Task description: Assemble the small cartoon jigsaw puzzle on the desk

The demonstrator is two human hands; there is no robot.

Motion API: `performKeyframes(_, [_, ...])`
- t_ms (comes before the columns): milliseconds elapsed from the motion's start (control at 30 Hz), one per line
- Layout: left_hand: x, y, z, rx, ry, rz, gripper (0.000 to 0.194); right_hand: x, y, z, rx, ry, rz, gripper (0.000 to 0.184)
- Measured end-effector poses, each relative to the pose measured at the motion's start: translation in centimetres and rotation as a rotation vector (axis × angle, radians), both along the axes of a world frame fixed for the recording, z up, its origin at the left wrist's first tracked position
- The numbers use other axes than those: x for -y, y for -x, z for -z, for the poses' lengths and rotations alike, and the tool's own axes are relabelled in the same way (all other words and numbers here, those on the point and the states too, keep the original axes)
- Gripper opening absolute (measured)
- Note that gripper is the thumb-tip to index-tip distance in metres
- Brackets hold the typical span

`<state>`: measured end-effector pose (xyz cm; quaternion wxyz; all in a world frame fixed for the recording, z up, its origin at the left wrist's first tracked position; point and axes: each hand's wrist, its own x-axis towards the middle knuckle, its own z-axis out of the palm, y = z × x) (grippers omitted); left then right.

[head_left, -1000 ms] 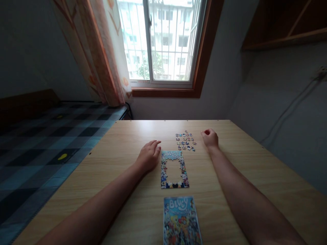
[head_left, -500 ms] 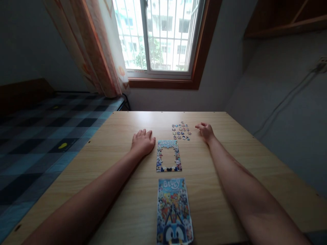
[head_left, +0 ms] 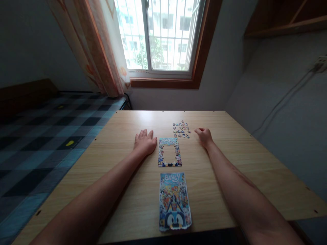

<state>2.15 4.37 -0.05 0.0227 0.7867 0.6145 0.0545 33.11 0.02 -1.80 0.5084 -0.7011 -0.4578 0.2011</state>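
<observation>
A half-built jigsaw (head_left: 170, 152), its border joined and its middle bare, lies on the wooden table (head_left: 230, 160). My left hand (head_left: 145, 141) rests flat on the table just left of it, fingers stretched out. Several loose puzzle pieces (head_left: 181, 129) lie in a small patch beyond the jigsaw. My right hand (head_left: 203, 135) sits to the right of that patch, fingers curled in; I cannot make out anything inside them. A printed picture sheet (head_left: 174, 201) with a blue cartoon dog lies near the table's front edge.
A bed with a blue checked cover (head_left: 43, 143) stands along the table's left side. Behind the table are a barred window (head_left: 159, 37), an orange-patterned curtain (head_left: 102, 51) and grey walls. A wooden shelf (head_left: 283, 17) hangs at the upper right.
The view tipped down and back, showing more of the picture sheet. My left hand flattened beside the jigsaw. My right hand drew slightly back from the loose pieces and curled its fingers.
</observation>
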Motion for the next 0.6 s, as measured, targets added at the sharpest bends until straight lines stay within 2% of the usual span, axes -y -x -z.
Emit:
performKeyframes(167, [1.2,0.8,0.2,0.003,0.003,0.049,0.064,0.9,0.3,0.1,-0.004,-0.027,-0.004,0.031])
performKeyframes(367, [1.3,1.4,-0.1,0.025,-0.039,0.118,0.056,1.6,0.4,0.0,-0.058,-0.077,-0.063,0.037])
performKeyframes(467, [1.3,1.6,-0.2,0.049,-0.053,0.177,0.05,1.7,0.5,0.1,0.007,-0.076,-0.056,0.038])
performKeyframes(600, [1.5,1.5,0.1,0.071,-0.08,0.172,0.046,1.7,0.6,0.3,0.096,-0.082,-0.011,0.038])
